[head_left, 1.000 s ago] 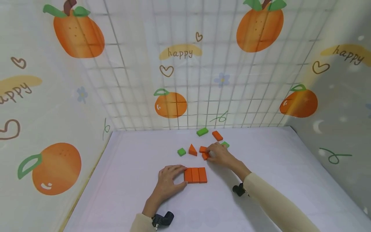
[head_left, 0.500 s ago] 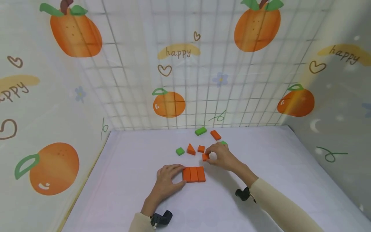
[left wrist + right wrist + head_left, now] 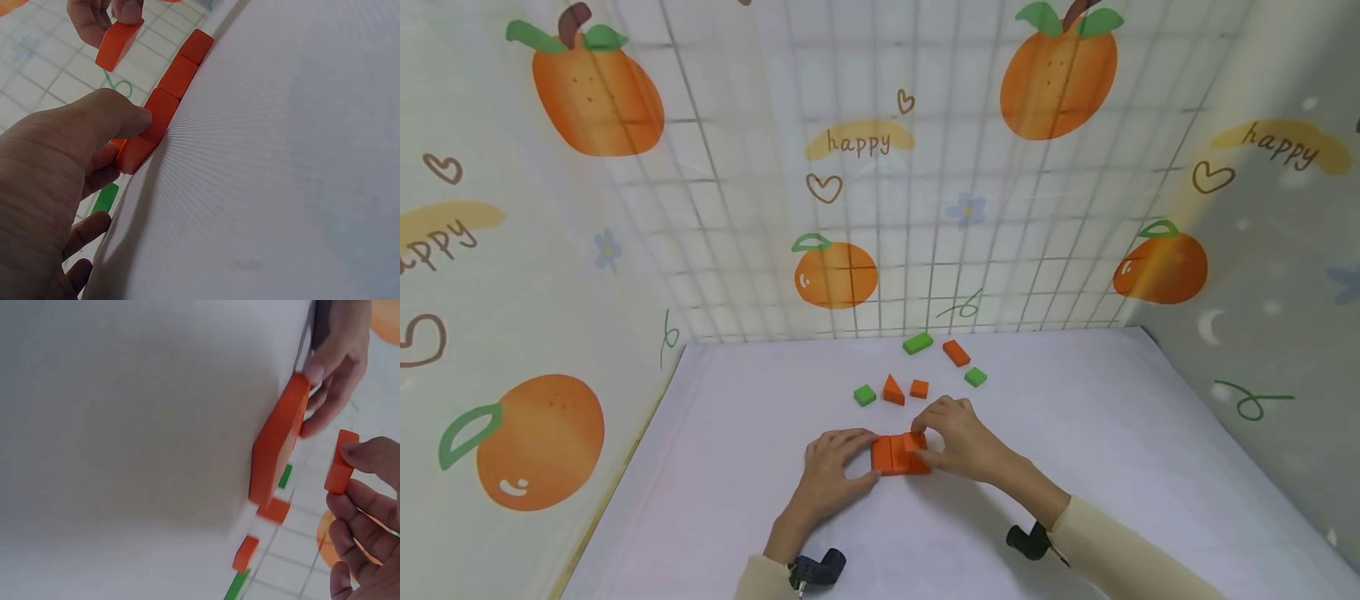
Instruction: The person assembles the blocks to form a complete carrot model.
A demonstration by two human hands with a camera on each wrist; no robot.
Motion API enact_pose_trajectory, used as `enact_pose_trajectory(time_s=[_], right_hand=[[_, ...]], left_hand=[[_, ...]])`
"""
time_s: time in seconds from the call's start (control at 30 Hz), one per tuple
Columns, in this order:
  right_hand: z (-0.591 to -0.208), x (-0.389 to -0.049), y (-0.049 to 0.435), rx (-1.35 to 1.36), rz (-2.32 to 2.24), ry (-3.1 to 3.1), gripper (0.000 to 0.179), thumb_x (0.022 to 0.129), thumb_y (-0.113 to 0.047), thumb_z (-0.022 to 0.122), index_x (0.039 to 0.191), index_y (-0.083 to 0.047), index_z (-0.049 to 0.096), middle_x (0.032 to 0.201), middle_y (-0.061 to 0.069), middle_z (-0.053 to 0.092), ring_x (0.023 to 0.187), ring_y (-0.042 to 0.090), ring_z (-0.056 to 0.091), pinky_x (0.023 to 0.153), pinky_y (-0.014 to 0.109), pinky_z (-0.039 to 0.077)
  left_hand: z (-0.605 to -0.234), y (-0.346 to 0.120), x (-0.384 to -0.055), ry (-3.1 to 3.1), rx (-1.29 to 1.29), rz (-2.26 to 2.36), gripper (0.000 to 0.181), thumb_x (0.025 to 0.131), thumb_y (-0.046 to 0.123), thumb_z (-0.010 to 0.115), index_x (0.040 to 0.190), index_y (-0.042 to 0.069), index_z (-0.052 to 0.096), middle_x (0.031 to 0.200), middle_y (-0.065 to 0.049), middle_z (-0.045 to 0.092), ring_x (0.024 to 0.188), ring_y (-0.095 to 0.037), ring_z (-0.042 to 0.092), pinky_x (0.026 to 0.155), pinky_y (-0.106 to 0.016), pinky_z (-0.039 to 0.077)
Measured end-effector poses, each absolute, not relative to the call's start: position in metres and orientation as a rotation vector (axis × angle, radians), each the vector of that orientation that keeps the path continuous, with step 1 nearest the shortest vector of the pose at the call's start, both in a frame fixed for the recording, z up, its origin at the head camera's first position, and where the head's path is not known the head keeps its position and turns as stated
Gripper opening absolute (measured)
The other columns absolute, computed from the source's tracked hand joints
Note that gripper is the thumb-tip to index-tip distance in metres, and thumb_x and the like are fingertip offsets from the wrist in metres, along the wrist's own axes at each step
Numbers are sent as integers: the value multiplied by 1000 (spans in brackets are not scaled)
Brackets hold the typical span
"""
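Observation:
Three oblong orange blocks lie side by side as a row (image 3: 882, 457) on the table. My left hand (image 3: 835, 467) grips the row's left end, with the thumb on the near end of the leftmost block (image 3: 164, 107) and the fingers at its far end. In my right hand (image 3: 966, 442), a small square orange block (image 3: 341, 464) is pinched between thumb and fingers. It is held up above the right part of the row, apart from it in both wrist views.
Behind the row lie an orange triangular block (image 3: 892, 391), a small orange block (image 3: 919, 389) and a green square block (image 3: 865, 395). Farther back are a green oblong block (image 3: 917, 342), an orange oblong block (image 3: 957, 353) and another green block (image 3: 975, 377). A printed curtain (image 3: 737, 250) closes off the back.
My right hand has picked up the small square orange block from beside the loose blocks and brought it toward me, over the row. The left hand has stayed at the row's left end.

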State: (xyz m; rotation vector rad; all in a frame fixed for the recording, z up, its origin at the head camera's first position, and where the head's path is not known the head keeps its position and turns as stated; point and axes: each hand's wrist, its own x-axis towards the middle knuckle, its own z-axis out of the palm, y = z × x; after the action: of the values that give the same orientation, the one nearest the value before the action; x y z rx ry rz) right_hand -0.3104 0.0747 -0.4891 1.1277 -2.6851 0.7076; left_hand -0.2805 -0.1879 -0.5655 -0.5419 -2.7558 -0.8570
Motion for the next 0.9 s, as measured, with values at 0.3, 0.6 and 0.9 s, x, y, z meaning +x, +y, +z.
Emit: enact_pose_trajectory(time_s=[0.3,0.6,0.9], right_hand=[[-494,-293,60,1201,580,-2686,29,81,-29,83,106,-17,73,103,-7,69,104,13,53,87,37,36],[-504,-289,52,1280,567,-2677,26,81,-28,83,103,-18,74,96,-10,67,99,11,51,84,35,36],[-517,-285,44,1318,373,-2618,29,78,-32,85,102,-18,74,98,-9,64,99,13,52,82,34,38]], left_hand=[[-566,-189,-283,-2726,-576,-845,53,85,46,73,134,27,65,138,8,58,124,-21,47,100,-55,30],[-565,-189,-283,-2725,-574,-838,52,85,44,74,133,27,65,137,8,58,124,-20,46,101,-55,29],[-567,-189,-281,-2718,-572,-845,52,85,45,74,133,27,65,137,8,58,124,-21,47,100,-55,31]])
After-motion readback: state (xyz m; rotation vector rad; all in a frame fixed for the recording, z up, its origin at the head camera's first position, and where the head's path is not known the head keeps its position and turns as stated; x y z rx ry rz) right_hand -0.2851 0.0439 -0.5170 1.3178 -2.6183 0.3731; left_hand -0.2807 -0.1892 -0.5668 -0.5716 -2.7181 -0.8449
